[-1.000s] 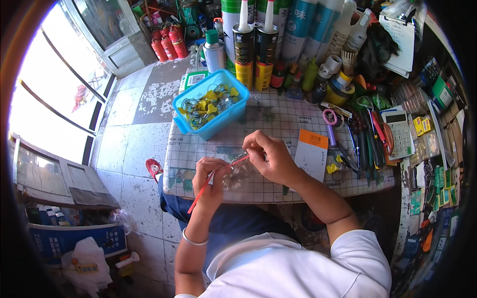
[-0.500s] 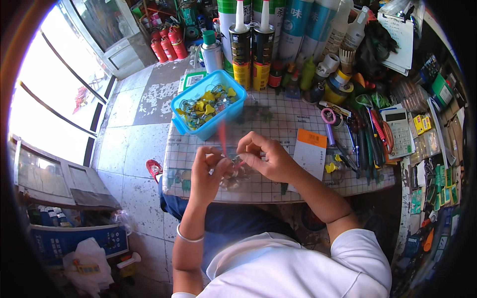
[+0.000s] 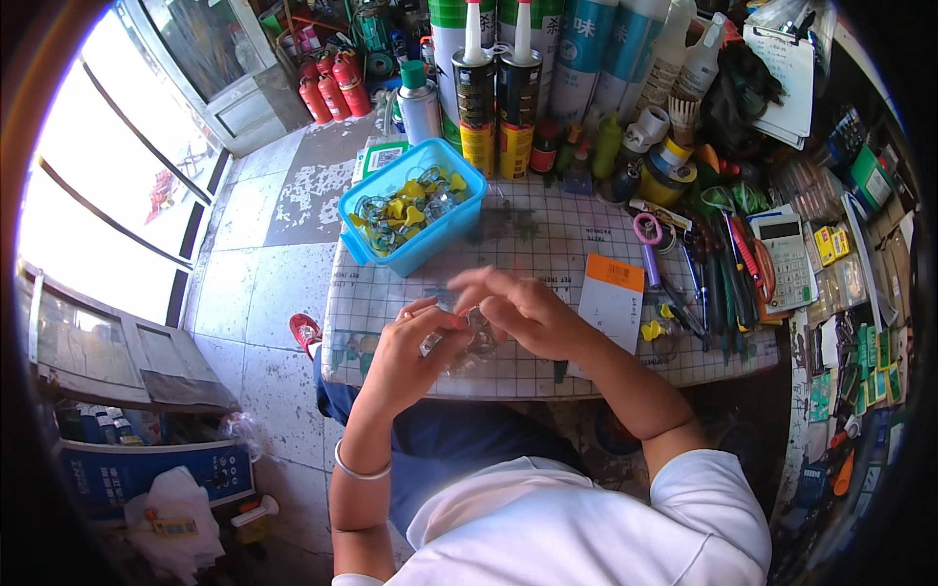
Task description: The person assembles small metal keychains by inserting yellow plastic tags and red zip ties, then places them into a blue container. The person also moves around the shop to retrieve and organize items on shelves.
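Observation:
Over the near edge of the table, my left hand is closed around a small silvery metal clamp, and something small and red shows at its fingertips. Just to the right, my right hand hovers with fingers stretched leftward, smeared by motion; whether it holds anything is unclear. A loose heap of shiny metal clamps lies below and between both hands, partly covered by them. Beyond the hands, a light blue plastic tub contains many metal hose clamps with yellow thumb keys.
On the grid-marked table, an orange-and-white card lies right of my hands, beside several yellow-keyed clamps. Sealant tubes, spray cans and bottles line the back. Pliers, scissors and a calculator crowd the right.
The blurred red strip that stood up between my hands no longer shows there. My right fingers have gone from a pinch to stretched out; my left hand has turned inward, lower.

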`<state>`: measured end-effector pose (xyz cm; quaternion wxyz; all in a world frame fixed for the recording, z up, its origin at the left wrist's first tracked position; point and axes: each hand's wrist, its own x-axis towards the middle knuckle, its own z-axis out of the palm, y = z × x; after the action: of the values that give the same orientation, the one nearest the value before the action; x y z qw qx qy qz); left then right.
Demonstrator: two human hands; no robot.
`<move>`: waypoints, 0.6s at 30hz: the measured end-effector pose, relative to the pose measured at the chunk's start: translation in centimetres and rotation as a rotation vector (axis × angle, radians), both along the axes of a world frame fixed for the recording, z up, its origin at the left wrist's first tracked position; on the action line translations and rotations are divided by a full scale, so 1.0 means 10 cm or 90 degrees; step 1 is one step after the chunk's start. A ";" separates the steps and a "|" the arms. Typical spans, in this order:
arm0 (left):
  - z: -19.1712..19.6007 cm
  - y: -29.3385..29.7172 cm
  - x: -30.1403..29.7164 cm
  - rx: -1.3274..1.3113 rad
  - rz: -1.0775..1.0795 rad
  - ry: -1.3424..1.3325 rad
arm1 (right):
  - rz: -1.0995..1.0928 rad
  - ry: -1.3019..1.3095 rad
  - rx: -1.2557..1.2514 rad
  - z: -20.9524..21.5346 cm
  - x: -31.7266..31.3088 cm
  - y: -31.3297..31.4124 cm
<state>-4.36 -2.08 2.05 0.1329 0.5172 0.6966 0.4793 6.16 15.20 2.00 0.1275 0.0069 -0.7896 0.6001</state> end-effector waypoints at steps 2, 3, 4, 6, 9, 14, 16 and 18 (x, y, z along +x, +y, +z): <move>-0.01 -0.01 0.00 0.010 0.022 -0.032 | -0.001 0.003 0.117 -0.02 0.00 0.02; -0.01 0.00 0.01 0.007 0.035 -0.055 | -0.029 0.073 0.176 -0.06 -0.02 0.01; -0.01 0.00 0.01 0.003 0.048 -0.077 | -0.056 0.143 0.234 -0.08 -0.03 0.00; -0.09 -0.02 0.00 0.023 0.081 -0.210 | -0.095 0.149 0.222 -0.02 -0.03 0.00; -0.12 -0.03 -0.03 0.068 0.093 -0.348 | -0.066 0.140 0.192 0.03 0.01 0.02; -0.20 -0.04 -0.11 0.105 0.030 -0.312 | 0.078 0.091 0.237 0.06 0.05 -0.01; -0.19 -0.04 -0.10 0.113 0.003 -0.311 | 0.105 0.082 0.236 0.07 0.07 -0.01; -0.15 -0.05 -0.09 0.105 -0.011 -0.287 | 0.112 0.068 0.217 0.10 0.07 0.01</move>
<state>-5.25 -2.54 0.55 0.2462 0.4126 0.6031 0.6368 6.83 15.25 2.97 0.1131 0.1291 -0.8685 0.4651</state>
